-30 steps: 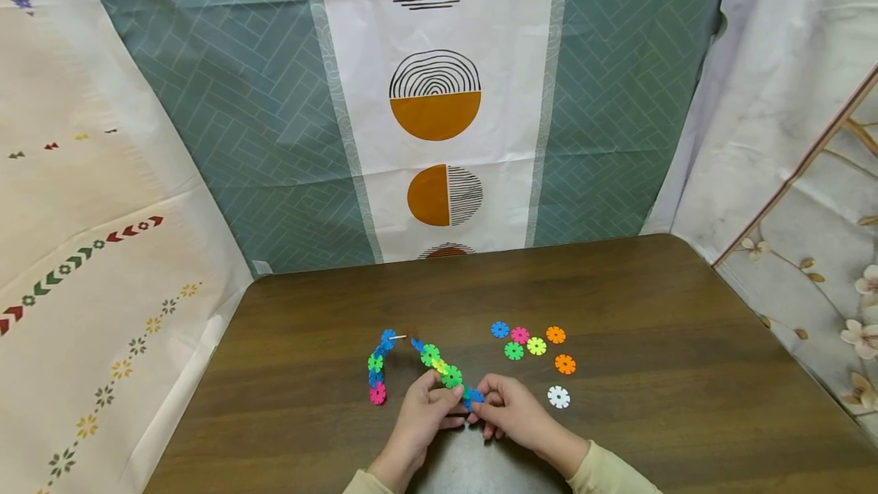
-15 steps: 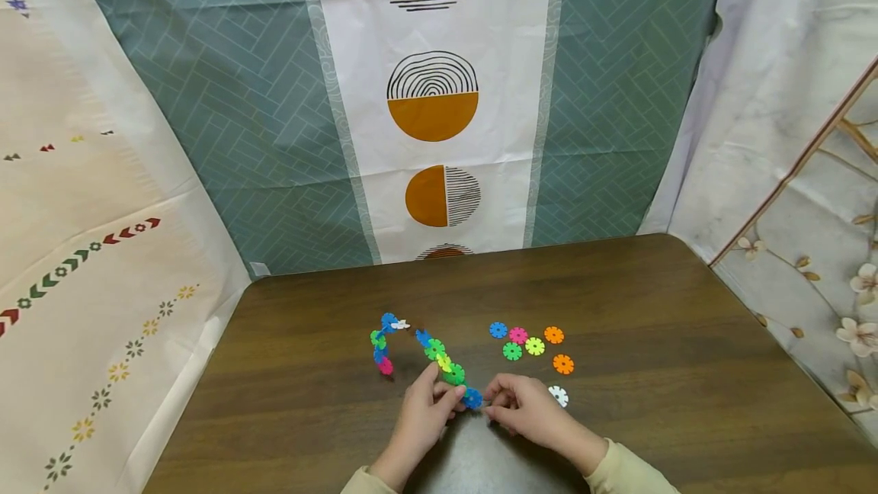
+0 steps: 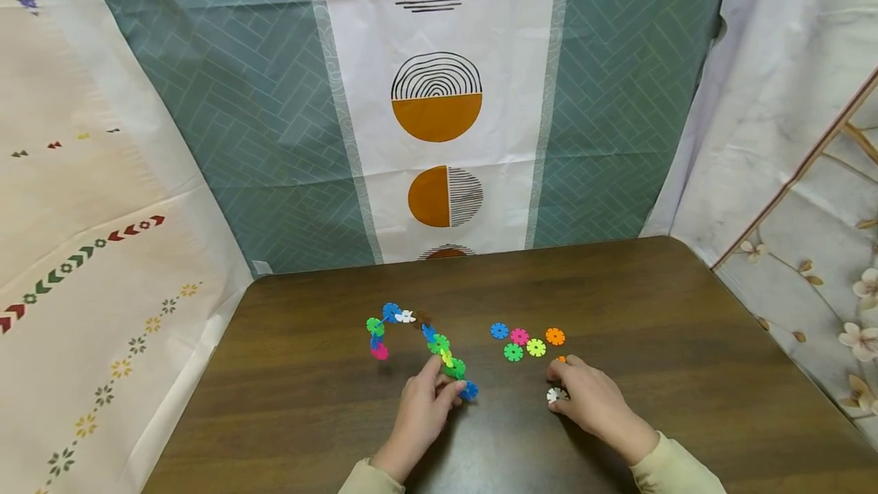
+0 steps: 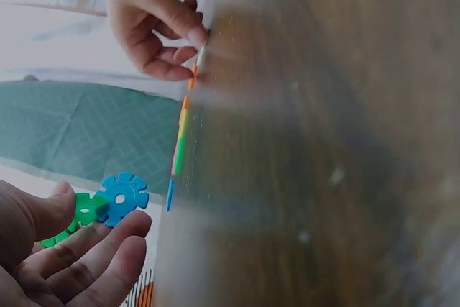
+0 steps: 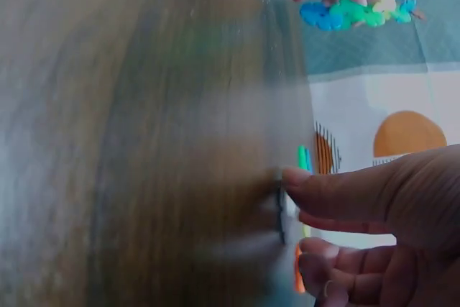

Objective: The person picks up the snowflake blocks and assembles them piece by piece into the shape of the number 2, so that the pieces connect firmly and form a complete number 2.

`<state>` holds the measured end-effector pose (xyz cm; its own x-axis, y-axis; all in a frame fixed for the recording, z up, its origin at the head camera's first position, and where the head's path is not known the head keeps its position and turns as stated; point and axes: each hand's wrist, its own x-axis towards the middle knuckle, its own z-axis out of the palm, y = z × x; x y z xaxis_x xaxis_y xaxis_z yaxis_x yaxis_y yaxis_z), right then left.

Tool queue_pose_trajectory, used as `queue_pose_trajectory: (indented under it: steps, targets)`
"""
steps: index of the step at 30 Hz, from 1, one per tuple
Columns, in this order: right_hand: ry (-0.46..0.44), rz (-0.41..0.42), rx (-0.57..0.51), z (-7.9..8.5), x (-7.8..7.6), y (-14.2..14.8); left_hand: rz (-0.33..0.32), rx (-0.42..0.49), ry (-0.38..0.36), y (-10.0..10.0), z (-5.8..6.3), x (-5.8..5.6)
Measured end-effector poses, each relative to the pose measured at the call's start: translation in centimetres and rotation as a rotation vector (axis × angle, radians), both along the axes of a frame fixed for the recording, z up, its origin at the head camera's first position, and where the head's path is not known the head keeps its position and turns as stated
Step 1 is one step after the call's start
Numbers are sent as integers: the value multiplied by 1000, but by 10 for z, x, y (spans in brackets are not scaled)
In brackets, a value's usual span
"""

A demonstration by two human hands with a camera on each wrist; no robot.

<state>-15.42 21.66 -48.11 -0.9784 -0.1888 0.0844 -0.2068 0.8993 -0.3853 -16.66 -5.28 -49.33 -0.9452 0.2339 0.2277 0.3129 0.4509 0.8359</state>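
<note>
My left hand (image 3: 425,406) pinches the near end of a chain of interlocking snowflake discs (image 3: 439,343) between thumb and fingers. Blue, green, yellow, brown, white and pink discs make up this chain, which arches away and bends back down on the left. A blue disc (image 4: 122,198) sticks out past the fingers at its end, in the left wrist view. On the right, my right hand (image 3: 593,399) is at a loose white snowflake disc (image 3: 554,396) on the table, thumb and fingers at its edges. The right wrist view shows that disc edge-on and dark.
Loose snowflake discs lie beyond the right hand: a blue disc (image 3: 499,331), a pink disc (image 3: 520,336), a green disc (image 3: 513,352), a yellow disc (image 3: 536,347) and an orange disc (image 3: 555,336). Another orange disc (image 3: 562,359) is mostly covered by the hand. Cloth hangs behind the brown table (image 3: 309,433).
My right hand has let go of the chain's near end and moved right to the white disc. The left hand still holds the chain, whose far part has risen away from me.
</note>
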Motion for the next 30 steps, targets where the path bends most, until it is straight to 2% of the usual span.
queue_pose_trajectory:
  steps: [6,14,17,21,25,27,30]
  targets:
    - [-38,15,-27,-5,-3,6,38,-33,51,-1,0,-5]
    - [-73,-64,-111,-1,-9,2,96,-97,107,-1,-2,-7]
    - [-79,-46,-225,-2,-11,-4,118,-110,134,0,-2,-7]
    - [-108,40,-432,-2,-14,-15,132,-105,159,3,-1,-6]
    - [-173,104,-618,3,-15,-31,131,-90,186,6,0,-5]
    - [-191,112,-680,6,-16,-40,129,-88,208,7,0,-4]
    - [-174,120,-712,9,-17,-53,118,-79,232,9,1,-2]
